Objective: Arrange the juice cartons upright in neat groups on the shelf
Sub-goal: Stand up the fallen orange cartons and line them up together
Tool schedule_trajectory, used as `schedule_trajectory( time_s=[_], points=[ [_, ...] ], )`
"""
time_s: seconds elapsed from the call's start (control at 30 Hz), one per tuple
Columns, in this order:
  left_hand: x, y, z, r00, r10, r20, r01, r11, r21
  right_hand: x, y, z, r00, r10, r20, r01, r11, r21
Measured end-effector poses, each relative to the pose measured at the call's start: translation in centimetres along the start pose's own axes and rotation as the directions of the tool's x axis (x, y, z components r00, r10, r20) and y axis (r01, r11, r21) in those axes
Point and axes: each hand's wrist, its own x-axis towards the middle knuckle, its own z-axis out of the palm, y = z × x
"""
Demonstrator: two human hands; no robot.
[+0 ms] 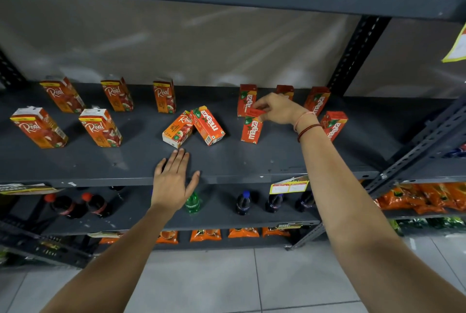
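head view: shelf [227, 161] seen from above and in front, both forearms reaching in.
right hand [280, 108]: fingers [257, 105] pinched on the top of an upright Maaza carton [251, 131], front row of the right-hand group.
Maaza group: four more cartons seen upright near it, one [246, 99] just behind the held carton, one [334, 124] at the wrist's far side.
left hand [174, 181]: flat over the shelf's front edge, fingers spread wide, nothing held.
tipped pair: Real carton [177, 128] and second Maaza carton [208, 124] lie leaning on each other mid-shelf, tops touching, bases splayed toward the front.
key relation: pair lies straight ahead of the left fingertips, close; Real carton's long axis runs away and to the right. Left hand judged nearer.
Real group: five cartons upright to the left, front one [99, 127] nearest.
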Motion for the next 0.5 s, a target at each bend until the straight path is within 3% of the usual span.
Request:
schedule_trajectory(
  time_s=[0.2, 0.27, 0.37, 0.43, 0.5],
  points=[
    [0.1, 0.0, -0.1, 1.0, 0.004, 0.0, -0.004, 1.0, 0.005, -0.7, -0.3, 0.7, 0.999, 0.012, -0.041, -0.012, 1.0, -0.016],
    [0.1, -0.1, -0.1, 1.0, 0.009, 0.004, -0.009, 1.0, 0.006, -1.4, -1.1, 1.3, 0.976, -0.028, -0.215, 0.03, 1.0, 0.002],
    [0.0, -0.2, -0.2, 1.0, 0.015, 0.006, -0.015, 1.0, 0.007, -2.4, -4.0, 2.8, 0.819, -0.078, -0.568, 0.182, 0.975, 0.128],
    [0.0, -0.3, -0.2, 1.0, 0.014, 0.007, -0.014, 1.0, 0.002, -2.1, -6.2, 4.4, 0.826, -0.1, -0.555, 0.259, 0.941, 0.216],
    [0.0, -0.3, -0.1, 1.0, 0.016, 0.005, -0.016, 1.0, -0.001, -1.1, -7.8, 6.5, 0.919, -0.129, -0.372, 0.22, 0.952, 0.213]
  ],
)
